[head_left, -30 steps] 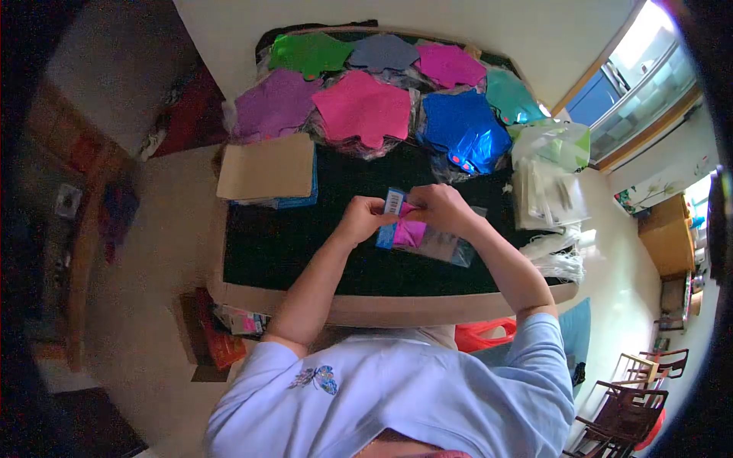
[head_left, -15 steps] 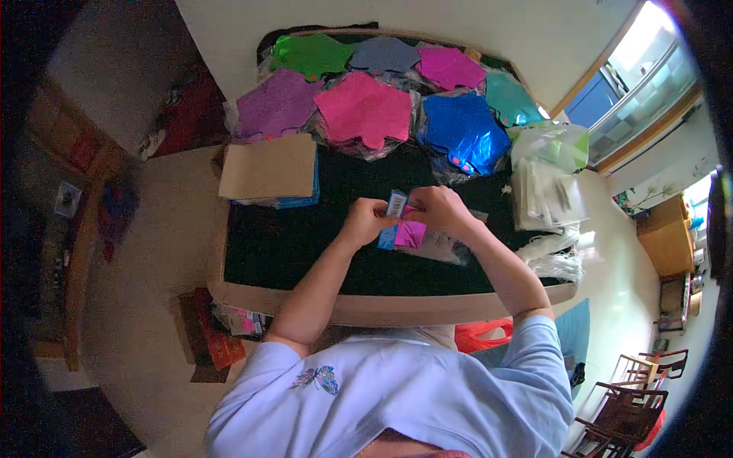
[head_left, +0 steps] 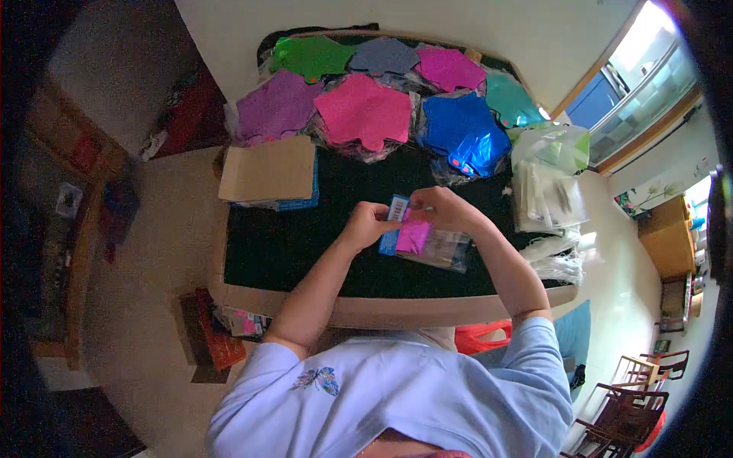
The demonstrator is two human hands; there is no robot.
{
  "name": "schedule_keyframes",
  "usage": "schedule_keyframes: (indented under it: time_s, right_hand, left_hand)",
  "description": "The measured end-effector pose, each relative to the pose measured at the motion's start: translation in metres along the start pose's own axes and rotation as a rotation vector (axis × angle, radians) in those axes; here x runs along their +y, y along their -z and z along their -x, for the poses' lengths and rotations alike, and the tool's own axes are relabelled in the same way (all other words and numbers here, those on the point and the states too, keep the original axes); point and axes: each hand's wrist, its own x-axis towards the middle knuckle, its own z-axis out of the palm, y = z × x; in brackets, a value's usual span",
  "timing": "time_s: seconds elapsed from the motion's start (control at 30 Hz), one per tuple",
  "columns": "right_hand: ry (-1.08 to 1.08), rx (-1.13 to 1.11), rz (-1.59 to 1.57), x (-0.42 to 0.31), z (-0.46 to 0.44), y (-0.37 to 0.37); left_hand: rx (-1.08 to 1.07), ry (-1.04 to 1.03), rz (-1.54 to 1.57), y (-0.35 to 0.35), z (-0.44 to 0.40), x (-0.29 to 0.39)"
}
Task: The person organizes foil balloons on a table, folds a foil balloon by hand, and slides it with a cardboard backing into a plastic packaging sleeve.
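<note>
My left hand (head_left: 370, 224) pinches the left edge of a blue card (head_left: 389, 242) with a white barcode label (head_left: 397, 208). A bright pink folded piece (head_left: 413, 237) lies against the card, and a clear plastic bag (head_left: 447, 253) spreads to the right beneath my right hand. My right hand (head_left: 443, 208) is closed above the pink piece, its fingers curled near the card's upper right corner. What its fingertips grip is hidden.
Colored star-shaped stacks in plastic, among them a pink one (head_left: 364, 113) and a blue one (head_left: 466, 133), line the back of the dark table. Cardboard pieces (head_left: 269, 172) lie left. Clear bags (head_left: 544, 195) and white strings (head_left: 557, 263) lie right.
The clear bag has spread and shifted slightly down. More of the pink piece shows below my hands. My right hand has moved slightly, and its fingers are curled differently.
</note>
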Motion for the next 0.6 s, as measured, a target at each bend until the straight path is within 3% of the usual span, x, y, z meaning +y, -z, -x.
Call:
schedule_keyframes:
  time_s: [0.07, 0.13, 0.23, 0.6]
  right_hand:
    - [0.006, 0.025, -0.044, 0.005, 0.001, -0.001]
    - [0.014, 0.113, -0.142, 0.005, 0.005, -0.005]
    - [-0.013, 0.169, -0.083, -0.004, 0.009, -0.004]
    - [-0.047, 0.193, -0.009, -0.008, 0.004, -0.008]
  left_hand:
    - [0.008, 0.025, 0.063, 0.000, 0.000, 0.001]
    - [0.011, -0.052, -0.012, 0.001, 0.001, 0.006]
    - [-0.042, -0.004, -0.164, 0.005, 0.004, 0.021]
    - [-0.064, -0.005, -0.042, -0.001, 0.001, 0.001]
